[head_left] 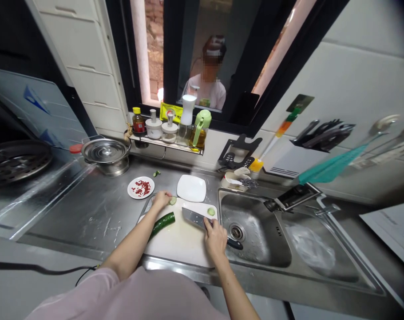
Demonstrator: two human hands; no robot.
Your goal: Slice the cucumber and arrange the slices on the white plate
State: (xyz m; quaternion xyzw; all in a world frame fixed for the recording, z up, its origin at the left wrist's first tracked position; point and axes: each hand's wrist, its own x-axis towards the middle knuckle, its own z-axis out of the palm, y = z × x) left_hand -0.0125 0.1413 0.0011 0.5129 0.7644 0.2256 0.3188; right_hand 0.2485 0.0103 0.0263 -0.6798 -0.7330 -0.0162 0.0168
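Observation:
My right hand [215,238] is wrapped around a kitchen knife [194,218], its broad blade pointing left over the white cutting board [188,244] and its black handle sticking out toward the sink. At the board's far left edge, my left hand [162,201] is closed, fingertips pinching a thin cucumber slice [173,201]. A dark green cucumber piece [163,223] lies on the board beneath my left forearm, partly hidden by it. Another pale slice [211,212] rests near the board's far right corner, beyond the knife.
Behind the board stand an empty white square plate [191,188] and a round plate [132,188] of chopped red pieces. Green trimmings [156,174] lie near them. The sink [255,253] is on the right, a lidded metal pot [113,168] on the left. Seasonings line a wall rack [165,146].

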